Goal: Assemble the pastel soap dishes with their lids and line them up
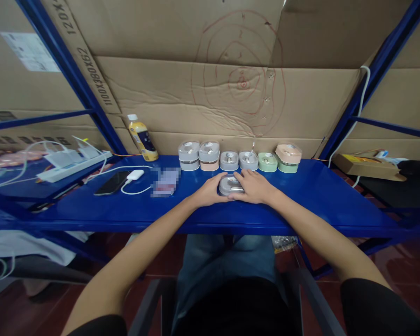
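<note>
Between my two hands, near the middle of the blue table, sits a grey rounded box (227,185) with a clear lid. My left hand (212,190) curves round its left side, thumb at the front. My right hand (254,186) wraps its right side, with fingers over the lid's edge. Behind it stands a row of similar boxes: a grey stack (189,155), a grey box on a pink one (209,155), two single grey boxes (229,160), a green box (267,161), and a pink box on a green one (289,157).
Left of the boxes stands a yellow drink bottle (143,137). A phone (112,183), a white charger (135,175) with its cable and a blurred-out item (165,182) lie on the blue table (322,200). A power strip (73,167) is further left; an open carton (367,167) is at right.
</note>
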